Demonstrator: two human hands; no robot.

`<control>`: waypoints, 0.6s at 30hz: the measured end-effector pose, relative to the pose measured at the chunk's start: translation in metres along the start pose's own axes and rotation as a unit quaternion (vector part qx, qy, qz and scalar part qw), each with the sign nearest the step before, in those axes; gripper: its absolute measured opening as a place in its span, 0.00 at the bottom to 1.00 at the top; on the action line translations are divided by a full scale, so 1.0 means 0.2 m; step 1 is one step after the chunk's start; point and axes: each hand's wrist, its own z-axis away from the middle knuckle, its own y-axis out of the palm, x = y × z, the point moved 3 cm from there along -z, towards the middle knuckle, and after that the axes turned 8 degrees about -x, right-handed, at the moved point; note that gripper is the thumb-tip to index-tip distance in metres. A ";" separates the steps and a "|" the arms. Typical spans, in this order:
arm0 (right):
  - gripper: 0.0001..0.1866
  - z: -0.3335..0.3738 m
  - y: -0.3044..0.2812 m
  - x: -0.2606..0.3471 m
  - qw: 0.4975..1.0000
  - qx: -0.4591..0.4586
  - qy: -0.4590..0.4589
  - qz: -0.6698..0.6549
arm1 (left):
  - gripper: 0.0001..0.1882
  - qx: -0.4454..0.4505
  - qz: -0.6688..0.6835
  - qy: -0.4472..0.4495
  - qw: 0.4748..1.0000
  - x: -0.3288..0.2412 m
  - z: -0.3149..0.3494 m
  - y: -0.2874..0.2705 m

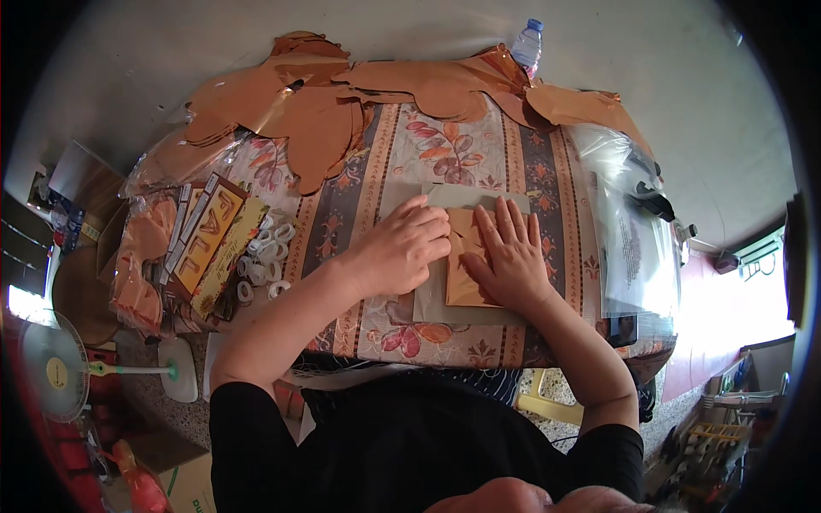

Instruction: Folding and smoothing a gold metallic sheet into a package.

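A folded copper-brown sheet (466,289) lies on a greyish clear plastic bag (430,301) in the middle of the table. My right hand (510,258) rests flat on the sheet's right part, fingers stretched out and spread. At its left edge is my left hand (404,245), with the fingers curled in and closed above the bag. Whatever those fingers may hold is hidden behind the knuckles.
Large copper-brown foil shapes (321,128) cover the table's far side, with a water bottle (528,47) behind them. To the left lie printed cards (214,235) and white rings (265,252). Clear plastic bags (629,248) lie at the right. A fan (56,372) stands lower left.
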 end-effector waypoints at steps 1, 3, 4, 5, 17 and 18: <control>0.40 0.00 0.00 0.00 1.000 0.001 0.001 0.000 | 0.09 0.000 0.001 0.000 1.000 0.01 -0.01 -0.01; 0.40 -0.01 -0.01 0.00 1.000 0.004 -0.002 -0.002 | 0.07 0.079 0.042 -0.032 0.996 0.01 -0.06 -0.04; 0.40 0.00 -0.01 0.00 1.000 0.007 0.000 -0.002 | 0.07 0.080 0.045 -0.032 0.995 0.03 -0.07 -0.03; 0.40 0.00 -0.01 0.00 1.000 0.005 -0.004 -0.003 | 0.05 0.093 0.072 -0.034 0.992 0.05 -0.07 -0.02; 0.39 0.00 0.03 -0.01 0.998 -0.040 -0.041 0.000 | 0.04 0.024 0.135 -0.035 0.990 0.04 -0.03 0.05; 0.39 0.00 0.03 -0.01 0.998 -0.039 -0.041 -0.002 | 0.04 0.012 0.134 -0.025 0.991 0.04 -0.03 0.05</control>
